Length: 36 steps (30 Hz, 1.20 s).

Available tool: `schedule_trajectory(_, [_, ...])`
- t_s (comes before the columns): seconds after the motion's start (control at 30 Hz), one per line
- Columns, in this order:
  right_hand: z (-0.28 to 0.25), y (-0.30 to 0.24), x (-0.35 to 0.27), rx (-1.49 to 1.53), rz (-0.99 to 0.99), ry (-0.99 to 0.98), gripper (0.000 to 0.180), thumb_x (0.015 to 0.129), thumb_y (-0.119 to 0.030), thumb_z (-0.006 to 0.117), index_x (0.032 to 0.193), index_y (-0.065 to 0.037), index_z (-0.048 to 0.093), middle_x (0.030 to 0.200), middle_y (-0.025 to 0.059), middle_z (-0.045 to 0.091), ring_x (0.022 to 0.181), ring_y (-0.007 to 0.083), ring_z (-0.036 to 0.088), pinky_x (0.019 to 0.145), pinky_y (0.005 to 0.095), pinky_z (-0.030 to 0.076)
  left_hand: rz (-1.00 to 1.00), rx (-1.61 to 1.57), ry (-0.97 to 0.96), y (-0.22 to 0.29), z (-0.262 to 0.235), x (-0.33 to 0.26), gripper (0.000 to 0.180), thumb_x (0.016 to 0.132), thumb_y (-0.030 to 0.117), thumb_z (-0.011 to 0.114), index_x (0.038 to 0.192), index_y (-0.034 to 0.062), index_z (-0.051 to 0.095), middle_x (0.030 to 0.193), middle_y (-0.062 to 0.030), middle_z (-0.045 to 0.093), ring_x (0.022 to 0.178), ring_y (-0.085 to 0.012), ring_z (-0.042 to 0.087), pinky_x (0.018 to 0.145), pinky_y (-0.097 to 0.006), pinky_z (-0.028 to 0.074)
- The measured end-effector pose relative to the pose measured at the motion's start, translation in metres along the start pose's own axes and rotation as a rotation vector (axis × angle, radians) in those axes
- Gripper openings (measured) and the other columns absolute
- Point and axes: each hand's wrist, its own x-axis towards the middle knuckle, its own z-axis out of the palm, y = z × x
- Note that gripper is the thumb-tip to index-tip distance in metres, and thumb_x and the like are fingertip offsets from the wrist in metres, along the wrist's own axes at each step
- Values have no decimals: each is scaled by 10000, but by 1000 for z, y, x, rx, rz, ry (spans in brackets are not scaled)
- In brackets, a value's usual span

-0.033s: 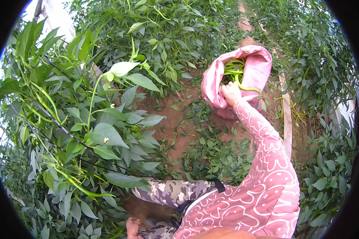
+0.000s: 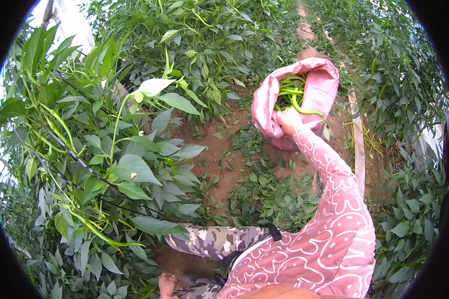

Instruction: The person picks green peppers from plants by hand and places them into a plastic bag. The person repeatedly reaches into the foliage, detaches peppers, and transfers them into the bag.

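Pink bag [image 2: 322, 92] of green peppers [image 2: 290, 91] is reached at its near rim by right hand [image 2: 290, 121]; placing seems underway, rim-clearing withdrawal called for; fingers' state cannot be told.

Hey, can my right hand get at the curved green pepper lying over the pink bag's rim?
Probably yes. The right hand is at the mouth of the pink bag, close beside the curved green pepper, whose outer end lies uncovered; nothing visible seems to block the way.
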Motion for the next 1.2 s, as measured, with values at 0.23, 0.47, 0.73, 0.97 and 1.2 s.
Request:
schedule_trajectory(0.23, [15, 10, -20, 260, 75, -271, 464, 749, -421, 623, 967, -15, 573, 776, 194, 611, 744, 339, 609, 686, 436, 480, 225, 343, 55, 17, 19, -19, 233, 816, 141, 577, 975, -30, 559, 845, -158, 626, 775, -219, 606, 696, -339, 474])
schedule_trajectory(0.47, [42, -51, 4, 562, 610, -259, 522, 898, -468, 420, 947, -4, 655, 882, 264, 629, 914, 406, 606, 750, 446, 482, 217, -172, -68, 20, 42, -43, 249, 824, 80, 591, 1033, -50, 551, 881, -135, 643, 810, -171, 608, 751, -298, 471])
schedule_trajectory(0.73, [-40, -164, -19, 771, 123, -348, 267, 878, -178, 493, 786, 22, 644, 721, 209, 638, 648, 330, 644, 540, 400, 494, 56, -76, -75, 8, 46, -44, 254, 801, 115, 614, 987, -53, 574, 821, -125, 645, 749, -168, 606, 700, -293, 471])
schedule_trajectory(0.97, [-152, -216, -81, 1293, 4, -611, 122, 727, -44, 569, 807, -23, 659, 700, 184, 633, 702, 280, 656, 655, 366, 490, 645, -377, -317, 193, 71, -82, 117, 857, 75, 586, 922, -20, 568, 821, -45, 639, 773, -98, 596, 719, -246, 475])
schedule_trajectory(1.2, [-204, -211, -128, 989, -476, -780, 63, 686, -76, 541, 646, -30, 557, 586, 207, 555, 578, 389, 585, 517, 455, 453, 1264, 88, 62, 412, 169, -37, 797, 698, 333, 732, 1269, -92, 372, 1274, -264, 435, 1197, -384, 417, 1013, -416, 327])
